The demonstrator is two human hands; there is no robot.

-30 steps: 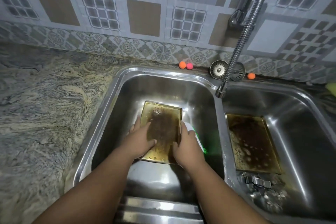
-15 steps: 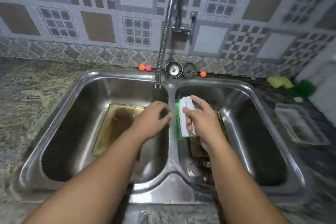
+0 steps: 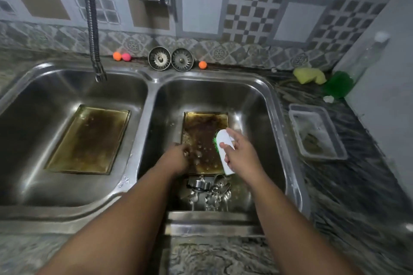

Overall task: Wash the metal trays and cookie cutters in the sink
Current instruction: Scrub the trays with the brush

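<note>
The sink (image 3: 154, 78) is glossy steel. The nine-o'clock tray (image 3: 89, 140) and centre tray (image 3: 204, 125) are dull, brown-stained metal. Cookie cutters (image 3: 210, 190) at six o'clock gleam metallic. The brush (image 3: 224, 147) is smooth white plastic.

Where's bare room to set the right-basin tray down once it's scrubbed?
Free: left basin floor between the left tray and the near wall; counter in front of the plastic container. Crowded: right basin, with right tray, left hand, right hand gripping the brush, cookie cutters. Back ledge holds strainers and balls.
</note>
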